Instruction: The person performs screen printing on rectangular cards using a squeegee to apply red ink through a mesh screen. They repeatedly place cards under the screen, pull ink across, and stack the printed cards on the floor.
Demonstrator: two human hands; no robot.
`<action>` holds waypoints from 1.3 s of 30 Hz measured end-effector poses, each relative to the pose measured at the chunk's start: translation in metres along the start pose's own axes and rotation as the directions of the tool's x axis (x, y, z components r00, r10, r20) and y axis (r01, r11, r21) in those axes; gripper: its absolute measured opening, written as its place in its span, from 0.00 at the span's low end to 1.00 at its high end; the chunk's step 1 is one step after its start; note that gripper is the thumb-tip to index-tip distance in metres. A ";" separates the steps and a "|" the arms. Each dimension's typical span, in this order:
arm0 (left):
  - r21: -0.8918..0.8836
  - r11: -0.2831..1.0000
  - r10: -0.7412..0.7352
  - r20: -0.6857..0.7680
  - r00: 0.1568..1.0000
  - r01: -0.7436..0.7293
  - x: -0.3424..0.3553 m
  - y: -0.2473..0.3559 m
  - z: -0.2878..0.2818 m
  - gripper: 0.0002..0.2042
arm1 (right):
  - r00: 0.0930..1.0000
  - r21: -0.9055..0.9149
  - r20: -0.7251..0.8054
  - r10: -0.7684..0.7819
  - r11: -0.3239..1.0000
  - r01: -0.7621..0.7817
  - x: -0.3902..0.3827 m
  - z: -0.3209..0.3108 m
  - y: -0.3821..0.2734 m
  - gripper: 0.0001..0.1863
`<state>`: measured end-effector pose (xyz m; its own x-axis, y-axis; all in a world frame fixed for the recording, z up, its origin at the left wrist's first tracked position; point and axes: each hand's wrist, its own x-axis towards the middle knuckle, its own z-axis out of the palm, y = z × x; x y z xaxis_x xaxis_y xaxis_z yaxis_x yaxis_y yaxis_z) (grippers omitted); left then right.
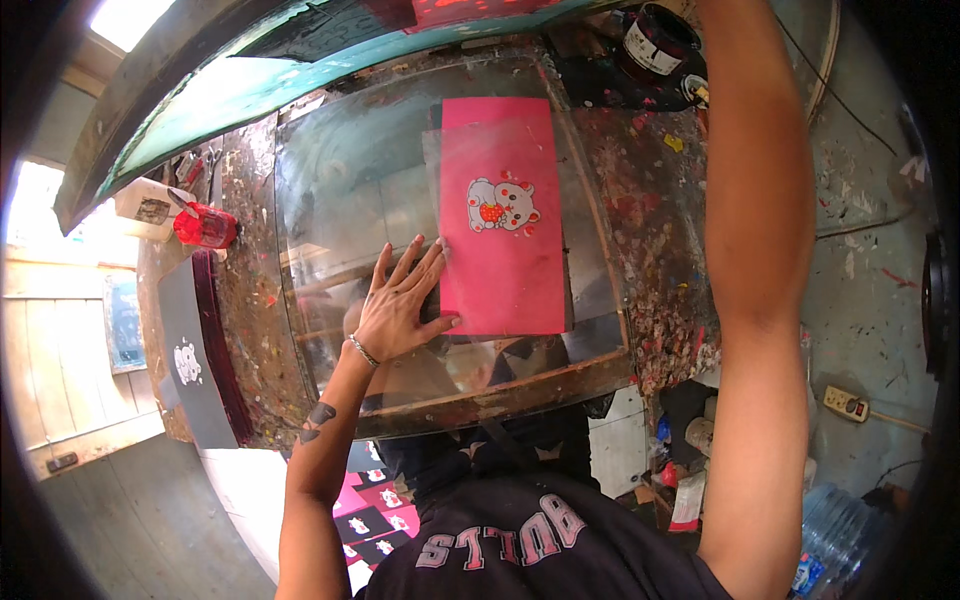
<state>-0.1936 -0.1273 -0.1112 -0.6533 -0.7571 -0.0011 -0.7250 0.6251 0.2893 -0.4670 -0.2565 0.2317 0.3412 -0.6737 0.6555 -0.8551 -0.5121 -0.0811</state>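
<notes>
My left hand (400, 300) lies with fingers spread on the glass tabletop (340, 220), its fingertips and thumb at the left edge of a bright pink sheet (500, 290). On that sheet is a printed white cartoon animal (502, 205) with red details, lying sideways. A clear film seems to overlap the sheet's left side. My right arm stretches up along the right side and leaves the picture at the top, so the right hand is hidden. A printing screen (230, 110) in a wooden frame stands tilted up above the far side of the glass.
A stack of dark sheets (195, 340) lies at the table's left edge, near a red ink-stained cup (205, 228). A dark jar (658, 42) stands at the back right. Several printed sheets (375, 510) lie below the table. An extension socket (846, 404) is at right.
</notes>
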 end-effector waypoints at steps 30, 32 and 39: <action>-0.009 1.000 0.005 -0.074 0.997 -0.006 -0.002 0.000 0.007 0.53 | 0.972 0.018 -0.168 -0.163 0.986 0.169 -0.024 0.014 0.000 0.37; -0.007 1.000 0.002 -0.074 0.997 -0.003 -0.001 0.001 0.008 0.53 | 0.985 0.046 -0.115 -0.130 0.990 0.136 -0.019 0.012 0.002 0.37; -0.036 0.999 -0.018 -0.087 0.996 0.015 -0.003 0.002 0.007 0.49 | 0.995 0.133 0.044 -0.093 0.987 0.086 -0.013 -0.003 0.001 0.37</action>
<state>-0.1947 -0.1223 -0.1172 -0.6190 -0.7816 0.0767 -0.7262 0.6069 0.3231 -0.4737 -0.2468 0.2248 0.4358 -0.6459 0.6268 -0.7631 -0.6344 -0.1232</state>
